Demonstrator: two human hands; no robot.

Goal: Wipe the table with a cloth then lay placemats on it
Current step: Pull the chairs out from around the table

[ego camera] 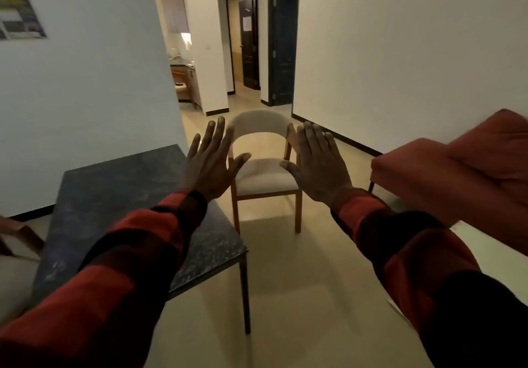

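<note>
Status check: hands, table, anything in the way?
Left hand and right hand open, raised, holding nothing. Table bare, no cloth or placemats in view. Chair stands past the table's far corner, apart from it.

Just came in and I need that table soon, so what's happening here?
Nothing is being handled yet. A person in red and black sleeves holds the left hand and right hand out in the air, fingers spread, both empty. The dark stone-topped table stands to their left, with no cloth or placemats in view. A wooden chair sits just past its far corner, and a red sofa is on the right.
</note>
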